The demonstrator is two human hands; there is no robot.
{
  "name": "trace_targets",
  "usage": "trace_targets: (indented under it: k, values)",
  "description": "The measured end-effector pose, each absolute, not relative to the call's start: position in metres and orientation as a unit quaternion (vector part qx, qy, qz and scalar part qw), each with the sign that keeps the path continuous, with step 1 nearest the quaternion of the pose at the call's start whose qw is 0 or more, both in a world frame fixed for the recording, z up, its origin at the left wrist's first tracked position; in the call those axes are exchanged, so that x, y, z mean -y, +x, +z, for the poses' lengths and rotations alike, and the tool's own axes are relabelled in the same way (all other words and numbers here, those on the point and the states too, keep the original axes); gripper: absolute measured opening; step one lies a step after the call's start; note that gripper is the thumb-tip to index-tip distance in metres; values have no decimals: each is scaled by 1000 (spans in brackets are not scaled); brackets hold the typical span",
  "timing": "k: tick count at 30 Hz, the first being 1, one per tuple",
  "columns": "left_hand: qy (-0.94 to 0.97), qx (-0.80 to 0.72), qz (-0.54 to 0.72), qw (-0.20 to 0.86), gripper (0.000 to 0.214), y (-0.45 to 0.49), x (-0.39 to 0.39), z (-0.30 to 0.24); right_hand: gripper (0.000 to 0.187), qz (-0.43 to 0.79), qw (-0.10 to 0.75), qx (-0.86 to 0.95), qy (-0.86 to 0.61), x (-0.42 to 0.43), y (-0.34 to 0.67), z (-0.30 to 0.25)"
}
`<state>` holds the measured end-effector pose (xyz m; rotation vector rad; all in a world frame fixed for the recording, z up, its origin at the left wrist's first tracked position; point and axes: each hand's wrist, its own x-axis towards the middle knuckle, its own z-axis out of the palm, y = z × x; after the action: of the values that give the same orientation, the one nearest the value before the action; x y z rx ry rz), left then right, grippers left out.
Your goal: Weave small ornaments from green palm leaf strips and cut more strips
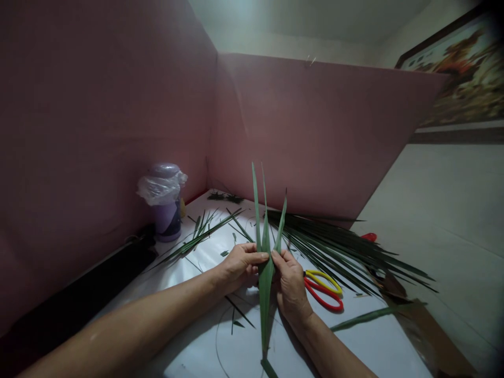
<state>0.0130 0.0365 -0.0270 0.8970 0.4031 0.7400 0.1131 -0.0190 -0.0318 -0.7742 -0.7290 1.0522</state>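
The left hand [239,266] and right hand [291,283] are pinching a split leaf [265,286] at its fork, above the table [378,341], between its side edges. It is probably handling light, flexible, tear-prone, so is needing hold below the split. Scissors [329,303] are lying toward the right edge.

The single view looks out from the person's head, facing forward and down, with forearms [157,320] entering at eight and five o'clock. The hands [293,286] lie near, at six o'clock from centre, above the counter [378,341]; a pink panel [307,131] stands farther off at twelve.
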Motion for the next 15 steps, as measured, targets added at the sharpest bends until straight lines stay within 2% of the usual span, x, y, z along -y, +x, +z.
trace_targets:
  k: [11, 15]
  values:
    - [424, -172, 401, 794, 23, 12, -40, -23, 19, 460, 755, 306, -354, 17, 121, -26]
    - [435, -178, 373, 800, 24, 11, -37, -24, 18, 440, 753, 324, -367, 13, 124, -30]
